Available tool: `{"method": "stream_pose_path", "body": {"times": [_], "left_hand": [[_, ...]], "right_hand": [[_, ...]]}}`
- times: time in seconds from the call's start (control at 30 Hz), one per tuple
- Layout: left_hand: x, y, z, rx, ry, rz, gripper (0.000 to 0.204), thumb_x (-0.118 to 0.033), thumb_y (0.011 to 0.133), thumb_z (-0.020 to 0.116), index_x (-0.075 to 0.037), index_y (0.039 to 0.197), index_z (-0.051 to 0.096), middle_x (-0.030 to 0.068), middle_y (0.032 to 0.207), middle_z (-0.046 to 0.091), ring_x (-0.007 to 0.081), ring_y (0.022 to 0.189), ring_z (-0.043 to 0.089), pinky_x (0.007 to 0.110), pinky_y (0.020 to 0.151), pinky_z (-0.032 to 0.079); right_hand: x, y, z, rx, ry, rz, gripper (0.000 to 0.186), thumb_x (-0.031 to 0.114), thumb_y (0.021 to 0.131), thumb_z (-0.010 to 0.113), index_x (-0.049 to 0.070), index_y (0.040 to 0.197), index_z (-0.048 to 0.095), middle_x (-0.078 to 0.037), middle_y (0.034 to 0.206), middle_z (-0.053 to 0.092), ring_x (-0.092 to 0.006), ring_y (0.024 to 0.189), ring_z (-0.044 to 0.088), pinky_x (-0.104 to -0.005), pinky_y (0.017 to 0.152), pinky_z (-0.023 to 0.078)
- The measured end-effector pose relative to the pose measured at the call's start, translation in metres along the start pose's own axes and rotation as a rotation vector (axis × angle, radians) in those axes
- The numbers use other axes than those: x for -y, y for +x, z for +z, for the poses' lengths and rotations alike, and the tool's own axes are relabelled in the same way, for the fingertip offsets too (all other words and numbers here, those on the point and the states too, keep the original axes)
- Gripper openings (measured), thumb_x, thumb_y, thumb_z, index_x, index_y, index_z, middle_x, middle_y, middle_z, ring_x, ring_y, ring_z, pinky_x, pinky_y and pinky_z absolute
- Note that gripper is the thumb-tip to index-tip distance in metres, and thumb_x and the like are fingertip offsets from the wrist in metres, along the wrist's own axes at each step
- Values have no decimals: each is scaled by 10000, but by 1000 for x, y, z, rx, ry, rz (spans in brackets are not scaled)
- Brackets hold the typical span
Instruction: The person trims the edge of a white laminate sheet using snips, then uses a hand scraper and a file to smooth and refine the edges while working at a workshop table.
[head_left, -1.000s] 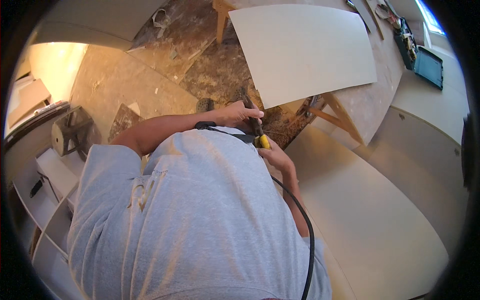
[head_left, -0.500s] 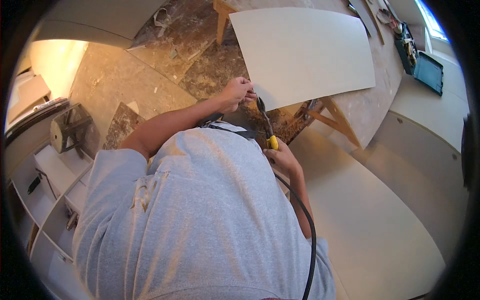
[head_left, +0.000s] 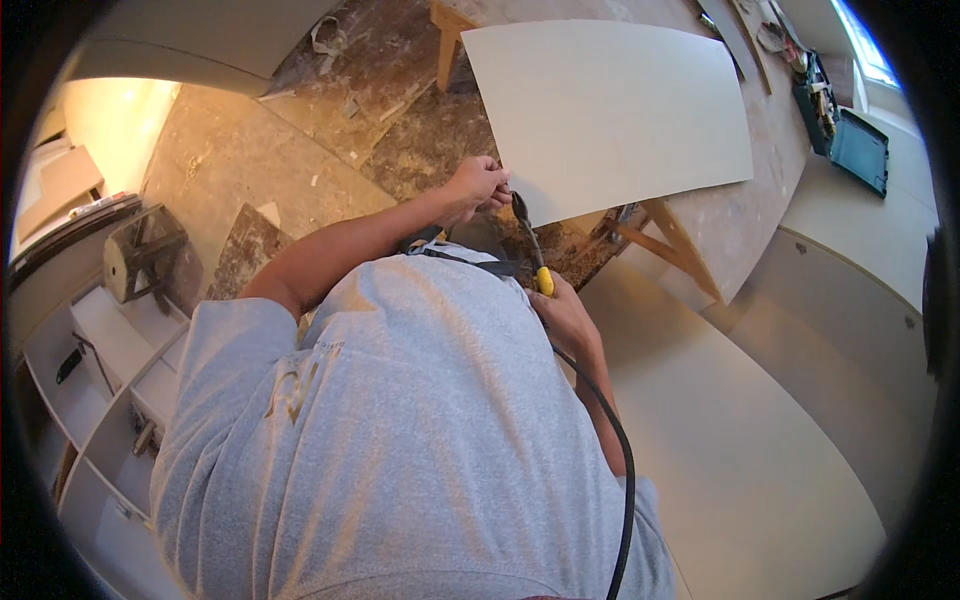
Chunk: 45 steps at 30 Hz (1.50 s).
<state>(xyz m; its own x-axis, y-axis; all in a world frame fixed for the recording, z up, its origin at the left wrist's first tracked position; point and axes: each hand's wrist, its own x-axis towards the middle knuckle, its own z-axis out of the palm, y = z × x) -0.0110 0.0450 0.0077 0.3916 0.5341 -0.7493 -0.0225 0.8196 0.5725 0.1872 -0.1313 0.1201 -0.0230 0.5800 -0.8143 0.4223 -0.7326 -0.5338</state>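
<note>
My right hand is wrapped around the yellow grip of a long plier-like tool. Its dark, pointed head reaches up to the near left corner of a white panel. Close by the tool's tip, my left hand is closed in a pinch beside the panel's edge. Whatever those fingers hold is too small or hidden to make out. The panel lies on a worn wooden workbench, its left part sticking out past the bench edge. A black cable runs down from beside my right hand.
At the far right is an open teal tool case. A large pale board lies on my right. White cabinet compartments and a stool-like stand are on my left. Scraps and dust litter the floor.
The right hand and tool have shifted very slightly, and the tool's head looks a little turned. The left hand keeps its pinch by the panel edge. The whole view has moved a touch.
</note>
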Motion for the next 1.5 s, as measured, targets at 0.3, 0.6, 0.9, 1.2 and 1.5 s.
{"method": "stream_pose_path", "body": {"times": [0.3,0.6,0.9,1.2,1.5], "left_hand": [[0,2,3,-11,61,19,196,-219,1054,595,-26,1016,591,100,885,676,189,747,694,298,633,576],[0,6,1,15,84,30,174,-179,1047,587,-12,1000,590,115,884,678,187,766,699,290,619,575],[-4,0,2,19,65,71,174,-152,1041,560,9,981,584,122,853,662,200,725,689,313,582,570],[-3,-1,0,2,33,52,160,-146,1031,585,8,989,593,111,848,662,188,714,680,301,587,567],[0,1,1,-19,41,87,164,-148,1017,606,1,948,610,101,828,674,176,701,683,301,583,558]], "right_hand": [[-38,28,23,-19,151,28,451,259,911,707,-25,1239,585,-139,1090,678,-219,981,621,-375,893,506],[-18,15,21,-120,-104,13,504,310,880,715,-29,1223,569,-240,1123,682,-332,1044,655,-416,923,498],[-4,9,18,-138,-211,44,463,284,888,695,-30,1200,558,-277,1122,674,-372,1055,659,-424,930,497],[8,10,8,25,91,0,420,121,859,670,-30,1241,584,-104,1019,669,-226,917,612,-352,861,505],[9,14,10,-30,-1,10,415,172,865,707,-43,1201,594,-138,1025,683,-232,927,623,-364,857,508]]}}
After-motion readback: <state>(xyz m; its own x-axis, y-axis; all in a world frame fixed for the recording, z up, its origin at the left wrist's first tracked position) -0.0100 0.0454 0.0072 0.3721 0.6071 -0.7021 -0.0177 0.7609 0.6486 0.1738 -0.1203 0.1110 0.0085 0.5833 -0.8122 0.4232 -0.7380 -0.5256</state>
